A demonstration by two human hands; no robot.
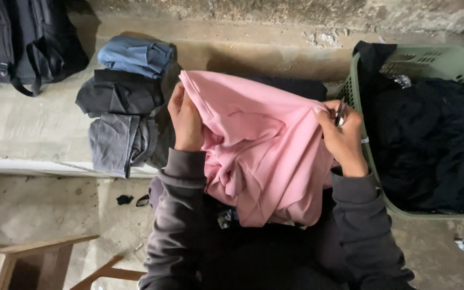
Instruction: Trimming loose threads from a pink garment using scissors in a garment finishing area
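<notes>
While stretched between both hands over the lap, pink garment [264, 145] needs even tension: best to pull the top edge taut and level before any fold. Left hand [185, 119] closed on one corner, right hand [341, 134] pinching the other. Beside, folded grey and blue clothes [124, 107] stacked on the ledge; green basket [361, 156] of dark laundry at right. No labels or signs legible.

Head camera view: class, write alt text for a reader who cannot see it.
Two hands, left and right, hold up a pink garment by its top edge. Folded dark and blue clothes lie stacked to the left; a green laundry basket of dark clothes sits right.
</notes>
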